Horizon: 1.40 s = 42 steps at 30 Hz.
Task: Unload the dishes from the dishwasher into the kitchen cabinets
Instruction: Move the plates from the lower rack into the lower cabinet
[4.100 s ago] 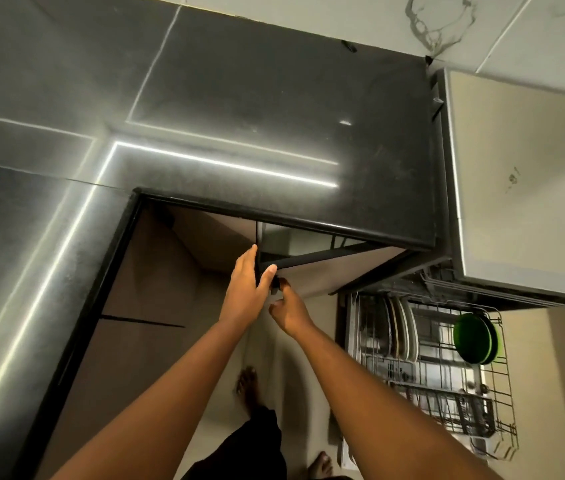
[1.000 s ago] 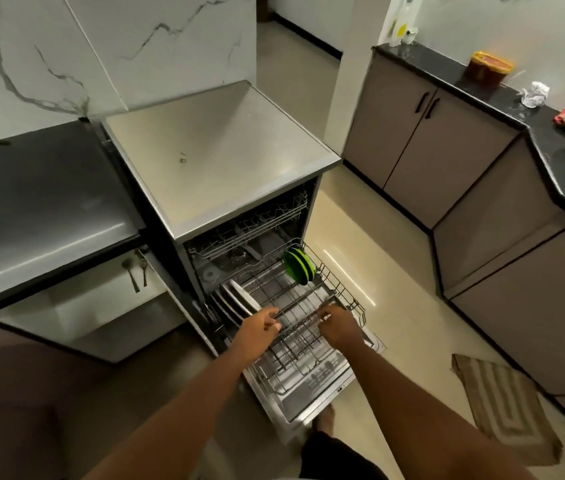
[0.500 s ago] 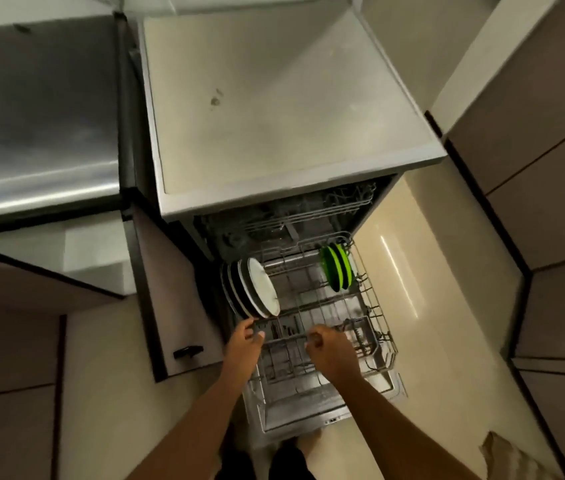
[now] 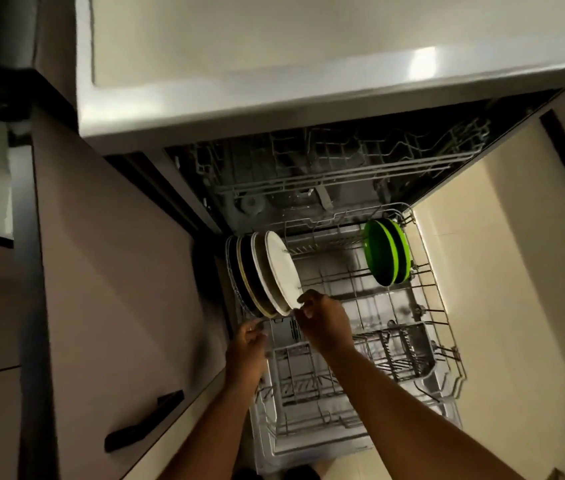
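Head view, frame centre — right hand (image 4: 324, 320) pinched the white plate (image 4: 281, 270) rim; left hand (image 4: 246, 348), fingers curled, gripped the lower rack (image 4: 442, 306) wire.

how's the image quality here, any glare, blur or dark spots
Head view: dim overall, with a bright glare patch on the dishwasher top; edges look motion-smeared and lines bow from the wide angle; the dishwasher interior behind the upper rack is dark and murky; the white plate at the right hand and the green plates read clearly.
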Available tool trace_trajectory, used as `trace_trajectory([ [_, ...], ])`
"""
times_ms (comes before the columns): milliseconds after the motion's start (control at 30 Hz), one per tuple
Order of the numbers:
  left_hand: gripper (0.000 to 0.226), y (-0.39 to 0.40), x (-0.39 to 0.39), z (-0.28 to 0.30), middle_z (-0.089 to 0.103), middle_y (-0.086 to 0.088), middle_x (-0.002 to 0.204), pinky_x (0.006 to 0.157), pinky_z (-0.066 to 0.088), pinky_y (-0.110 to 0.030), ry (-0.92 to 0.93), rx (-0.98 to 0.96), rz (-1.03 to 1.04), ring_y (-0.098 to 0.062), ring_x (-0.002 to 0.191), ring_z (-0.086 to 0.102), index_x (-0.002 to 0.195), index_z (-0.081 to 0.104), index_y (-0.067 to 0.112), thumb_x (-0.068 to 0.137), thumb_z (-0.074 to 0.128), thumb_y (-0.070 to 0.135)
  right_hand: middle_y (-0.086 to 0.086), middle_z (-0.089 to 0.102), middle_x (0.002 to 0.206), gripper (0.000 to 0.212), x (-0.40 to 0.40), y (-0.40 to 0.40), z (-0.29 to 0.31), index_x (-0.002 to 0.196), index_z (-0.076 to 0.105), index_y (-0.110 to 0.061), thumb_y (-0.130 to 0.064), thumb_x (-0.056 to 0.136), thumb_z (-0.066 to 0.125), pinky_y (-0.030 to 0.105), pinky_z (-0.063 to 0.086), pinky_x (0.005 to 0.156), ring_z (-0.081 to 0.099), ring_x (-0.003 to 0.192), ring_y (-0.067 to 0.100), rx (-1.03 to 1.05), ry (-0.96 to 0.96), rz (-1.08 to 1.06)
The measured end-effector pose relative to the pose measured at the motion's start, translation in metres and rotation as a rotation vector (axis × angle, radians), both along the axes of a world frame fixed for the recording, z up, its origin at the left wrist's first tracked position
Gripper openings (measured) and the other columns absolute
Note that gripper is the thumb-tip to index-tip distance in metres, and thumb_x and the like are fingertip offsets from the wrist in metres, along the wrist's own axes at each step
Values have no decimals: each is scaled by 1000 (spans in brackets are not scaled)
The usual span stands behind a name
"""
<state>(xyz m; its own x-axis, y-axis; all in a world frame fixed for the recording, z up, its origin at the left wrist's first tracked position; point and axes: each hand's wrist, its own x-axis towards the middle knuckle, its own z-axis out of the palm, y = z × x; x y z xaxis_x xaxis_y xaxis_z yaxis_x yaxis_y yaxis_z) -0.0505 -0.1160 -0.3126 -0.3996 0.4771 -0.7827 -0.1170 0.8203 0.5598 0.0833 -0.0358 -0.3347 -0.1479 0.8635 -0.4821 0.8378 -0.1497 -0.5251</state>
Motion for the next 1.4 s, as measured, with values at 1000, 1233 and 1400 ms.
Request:
trace_trajectory([
  [1000,30,15,11,7,68,-2,118,78,58,-25,-244,206,227,-15,107,66,118,63,27,96,51,45,-1,69,93,20,-4,-51,9,99,70,-15,-26,83,66,30,57,58,67,80,16,415,16,205],
  [1233,49,1,21,17,70,-8,116,82,58,-42,-304,83,384,-27,102,68,128,60,19,87,65,46,-4,58,77,10,27,-110,39,81,64,-18,-14,76,72,25,43,51,53,69,14,620,14,374],
  [1400,37,-47,19,17,71,-11,115,67,58,-36,-378,64,462,-29,97,69,128,60,15,95,59,33,-4,56,75,9,44,-149,44,79,67,-22,-20,81,76,28,40,58,52,70,16,626,40,499],
])
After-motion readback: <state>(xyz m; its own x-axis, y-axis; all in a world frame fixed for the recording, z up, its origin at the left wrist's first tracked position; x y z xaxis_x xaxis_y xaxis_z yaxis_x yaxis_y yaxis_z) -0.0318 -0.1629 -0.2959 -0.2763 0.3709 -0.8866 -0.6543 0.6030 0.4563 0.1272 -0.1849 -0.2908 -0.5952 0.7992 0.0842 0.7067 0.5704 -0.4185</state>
